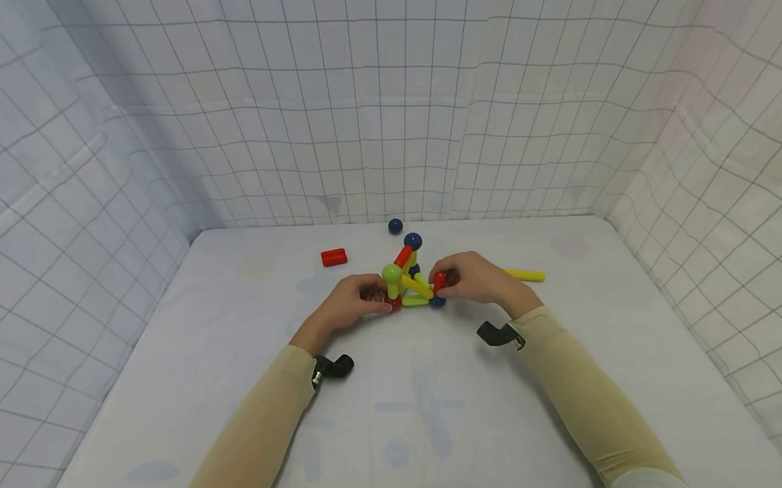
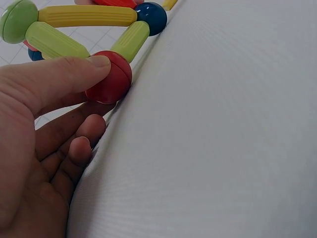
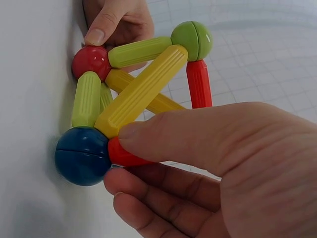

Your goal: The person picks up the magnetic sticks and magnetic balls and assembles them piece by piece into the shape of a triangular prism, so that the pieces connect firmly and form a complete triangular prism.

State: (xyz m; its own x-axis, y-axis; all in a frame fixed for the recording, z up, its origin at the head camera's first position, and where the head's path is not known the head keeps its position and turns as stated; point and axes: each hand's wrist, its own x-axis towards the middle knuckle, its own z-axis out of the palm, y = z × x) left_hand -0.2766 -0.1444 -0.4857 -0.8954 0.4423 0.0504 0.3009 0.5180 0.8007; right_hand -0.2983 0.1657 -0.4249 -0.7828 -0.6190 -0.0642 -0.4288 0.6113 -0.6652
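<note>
A structure of ridged rods and two-part balls stands on the table between the hands. My left hand [image 1: 348, 303] pinches its red ball [image 2: 113, 82] at the near left corner, thumb on top. With thumb and fingers, my right hand [image 1: 476, 278] grips a short red rod [image 3: 124, 152], one end of which meets a blue ball [image 3: 81, 157] at the near right corner. A light green rod [image 3: 86, 99] joins the red and blue balls low down. Above them sits a green ball [image 1: 392, 274], linked to the blue ball by a yellow rod [image 3: 148, 89].
Behind the structure lies a loose dark blue ball [image 1: 395, 226]. Red rods [image 1: 334, 257] lie side by side at the back left. A yellow rod [image 1: 526, 275] rests beyond the right hand. Grid-patterned cloth walls [image 1: 400, 149] enclose the white table [image 1: 400, 447] at the back and sides.
</note>
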